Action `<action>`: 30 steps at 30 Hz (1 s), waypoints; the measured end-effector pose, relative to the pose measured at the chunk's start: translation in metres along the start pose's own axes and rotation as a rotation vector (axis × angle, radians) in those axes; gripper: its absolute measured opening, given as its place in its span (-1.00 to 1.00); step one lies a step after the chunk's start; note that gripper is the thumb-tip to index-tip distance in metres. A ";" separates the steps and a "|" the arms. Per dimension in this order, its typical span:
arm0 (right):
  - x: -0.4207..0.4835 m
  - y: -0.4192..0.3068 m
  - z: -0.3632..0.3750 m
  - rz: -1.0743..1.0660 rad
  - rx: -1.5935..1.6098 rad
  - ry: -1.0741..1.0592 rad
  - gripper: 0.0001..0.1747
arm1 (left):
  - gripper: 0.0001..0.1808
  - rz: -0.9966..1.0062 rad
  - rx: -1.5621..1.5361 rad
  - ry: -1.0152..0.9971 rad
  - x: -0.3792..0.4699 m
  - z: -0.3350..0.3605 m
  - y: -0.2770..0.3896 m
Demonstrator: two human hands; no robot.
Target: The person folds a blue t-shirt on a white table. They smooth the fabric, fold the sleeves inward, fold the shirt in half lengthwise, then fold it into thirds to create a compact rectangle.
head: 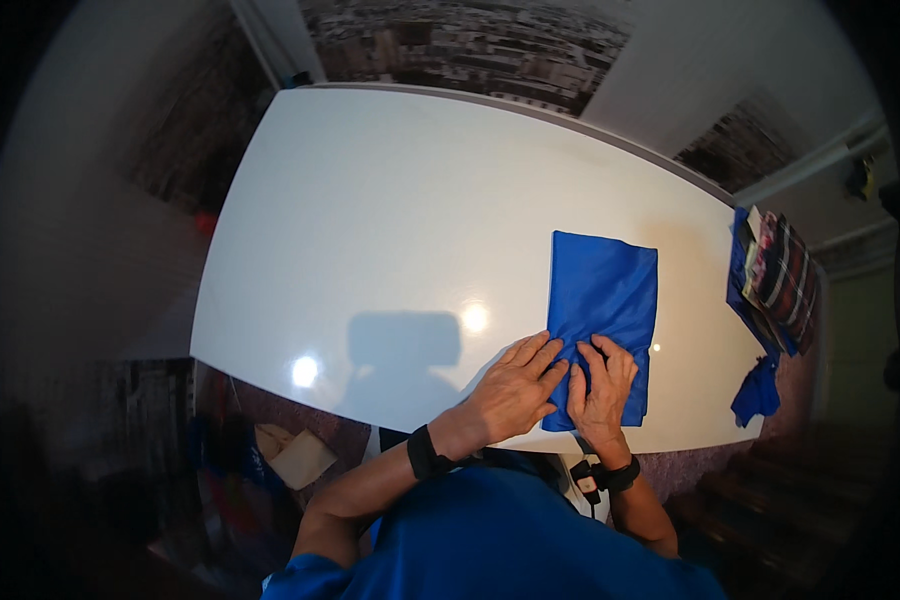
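A folded blue cloth [604,289] lies as an upright rectangle on the white table [390,202], near its front edge. Creases run through the fabric around my fingers. My left hand [517,386] rests over the cloth's left edge, palm down, with its fingers spread. On the lower middle of the cloth is my right hand [604,390], its fingers bent and their tips against the fabric. Whether the right fingers pinch a fold cannot be made out. Both hands hide part of the cloth's lower half.
A stack of folded fabrics [784,281], one plaid, stands at the table's right end. A crumpled blue cloth [756,391] lies in front of it, at the table edge. Below the table's left front, a beige item [300,457] sits among dark things. A wall borders the far edge.
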State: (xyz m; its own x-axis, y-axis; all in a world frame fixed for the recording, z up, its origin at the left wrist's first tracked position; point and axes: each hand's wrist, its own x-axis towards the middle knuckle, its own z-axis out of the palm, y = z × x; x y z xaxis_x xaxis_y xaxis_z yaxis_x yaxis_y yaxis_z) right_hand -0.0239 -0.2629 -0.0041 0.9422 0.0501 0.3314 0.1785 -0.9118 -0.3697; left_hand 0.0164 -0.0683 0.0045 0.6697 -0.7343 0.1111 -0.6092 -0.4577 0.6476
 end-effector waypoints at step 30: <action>0.023 -0.042 0.029 -0.067 -0.035 -0.155 -0.65 | -0.54 -0.287 -0.055 0.744 -0.144 -0.041 -0.053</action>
State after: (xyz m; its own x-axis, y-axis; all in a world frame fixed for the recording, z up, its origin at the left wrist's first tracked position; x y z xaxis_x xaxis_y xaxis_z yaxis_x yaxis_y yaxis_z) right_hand -0.0012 -0.2112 -0.0060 0.9614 0.1712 0.2154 0.2351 -0.9178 -0.3200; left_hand -0.0302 0.0821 -0.0152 0.9166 -0.0560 0.3959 -0.3616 -0.5386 0.7610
